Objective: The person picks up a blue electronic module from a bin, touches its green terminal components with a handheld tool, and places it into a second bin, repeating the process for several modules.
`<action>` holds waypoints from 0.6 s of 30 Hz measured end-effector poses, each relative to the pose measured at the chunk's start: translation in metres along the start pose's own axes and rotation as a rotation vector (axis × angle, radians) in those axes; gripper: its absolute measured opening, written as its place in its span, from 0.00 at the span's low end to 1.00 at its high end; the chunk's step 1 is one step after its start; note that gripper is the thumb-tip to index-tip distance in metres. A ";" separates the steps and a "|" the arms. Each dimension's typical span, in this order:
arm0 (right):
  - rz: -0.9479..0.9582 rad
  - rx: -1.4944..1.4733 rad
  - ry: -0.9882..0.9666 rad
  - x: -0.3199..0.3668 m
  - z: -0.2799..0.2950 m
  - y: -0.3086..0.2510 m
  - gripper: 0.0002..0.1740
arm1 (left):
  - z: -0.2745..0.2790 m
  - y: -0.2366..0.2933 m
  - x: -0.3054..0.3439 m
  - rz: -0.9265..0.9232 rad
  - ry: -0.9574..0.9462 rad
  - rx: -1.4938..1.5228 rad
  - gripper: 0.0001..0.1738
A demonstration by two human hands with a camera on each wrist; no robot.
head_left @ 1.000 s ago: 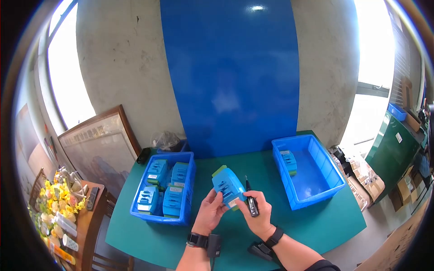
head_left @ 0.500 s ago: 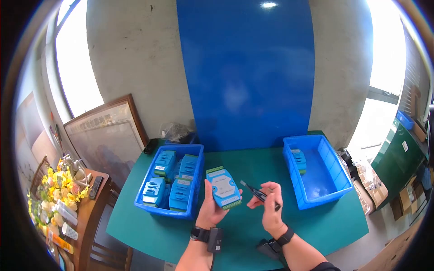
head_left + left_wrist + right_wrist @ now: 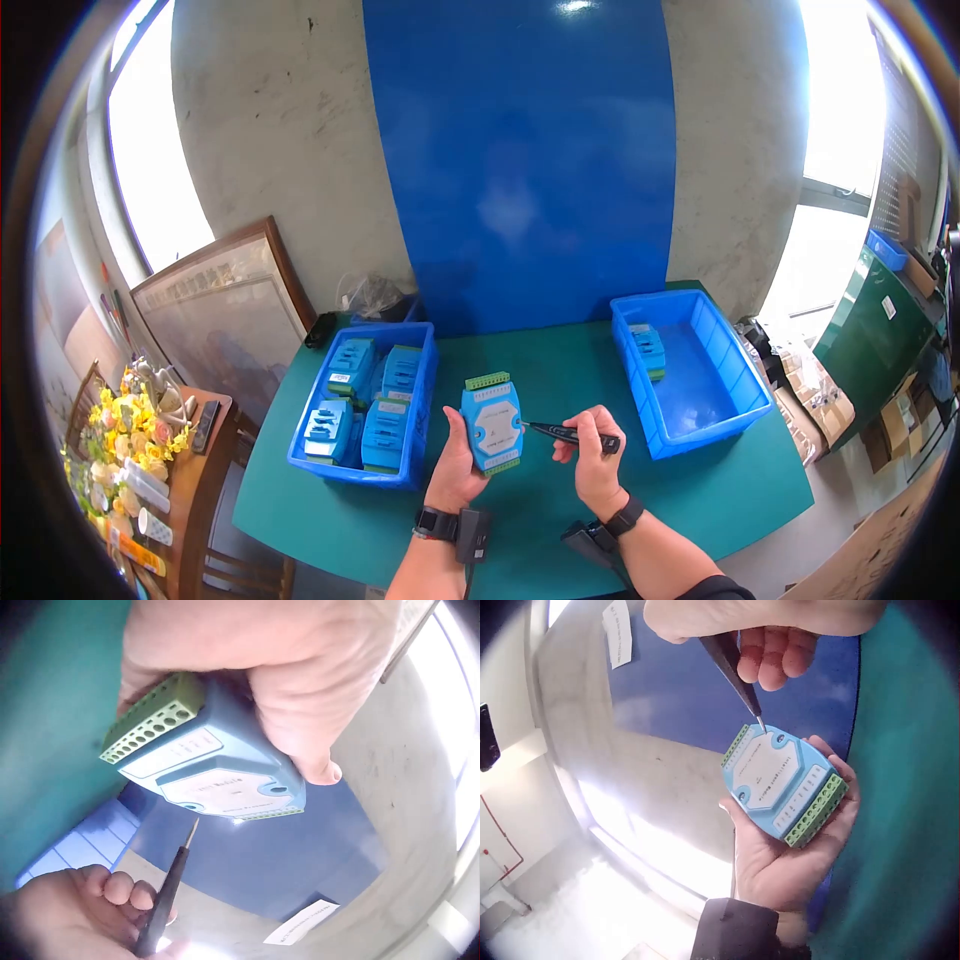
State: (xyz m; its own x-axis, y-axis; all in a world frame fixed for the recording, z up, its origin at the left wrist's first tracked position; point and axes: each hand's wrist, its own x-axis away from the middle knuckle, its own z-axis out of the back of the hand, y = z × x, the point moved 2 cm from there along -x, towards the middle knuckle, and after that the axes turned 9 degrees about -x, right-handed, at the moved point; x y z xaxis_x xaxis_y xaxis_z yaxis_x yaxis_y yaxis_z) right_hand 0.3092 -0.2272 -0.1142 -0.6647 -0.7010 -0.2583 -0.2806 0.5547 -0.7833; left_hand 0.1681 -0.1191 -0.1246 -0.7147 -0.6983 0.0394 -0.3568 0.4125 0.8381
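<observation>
My left hand [image 3: 458, 472] holds a light blue electronic module [image 3: 495, 422] over the table, its pale label face up. Green screw terminal strips [image 3: 816, 811] run along both ends, and notched holes sit at the label's sides. The thumb lies along one edge while the fingers reach underneath. In my right hand [image 3: 598, 465] is a slim black pen-like tool [image 3: 565, 433] with a thin pointed metal tip [image 3: 193, 829]. In the right wrist view the tip is right at the module's edge, near one hole. Part of the tool's handle is hidden by the right hand.
A blue bin [image 3: 420, 440] on the left of the green table [image 3: 560, 365] holds several similar modules. Another blue bin [image 3: 745, 400] on the right has one module [image 3: 647, 350] at its far left. A bag [image 3: 372, 295] lies behind the left bin.
The module was held in both hands showing its clipped back; it has been turned label side up in the left hand. The right hand has let go of it and brought the tool's tip to its edge.
</observation>
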 end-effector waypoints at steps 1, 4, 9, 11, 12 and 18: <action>-0.014 0.012 0.003 0.000 0.000 0.000 0.14 | 0.001 -0.001 0.000 -0.003 0.010 -0.006 0.48; 0.000 0.003 0.018 0.001 -0.001 -0.002 0.13 | 0.004 -0.004 -0.003 0.005 0.014 0.014 0.48; -0.010 -0.129 -0.130 0.006 -0.007 -0.008 0.13 | 0.003 -0.005 -0.002 0.019 -0.012 0.037 0.44; -0.047 -0.126 -0.173 0.010 -0.014 -0.007 0.13 | 0.008 -0.010 -0.005 0.038 -0.013 0.046 0.44; -0.047 -0.078 -0.191 0.010 -0.015 -0.004 0.14 | 0.008 -0.011 -0.005 0.027 -0.020 0.016 0.43; -0.056 -0.119 -0.151 0.010 -0.009 -0.007 0.10 | 0.001 -0.006 -0.001 0.029 -0.033 0.004 0.43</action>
State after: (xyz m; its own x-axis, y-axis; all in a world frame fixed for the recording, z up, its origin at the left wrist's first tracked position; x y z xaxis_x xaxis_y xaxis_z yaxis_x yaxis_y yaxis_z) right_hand 0.2985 -0.2340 -0.1063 -0.5367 -0.7865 -0.3056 -0.3995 0.5559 -0.7290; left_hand 0.1705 -0.1203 -0.1304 -0.7444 -0.6662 0.0452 -0.3382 0.4345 0.8348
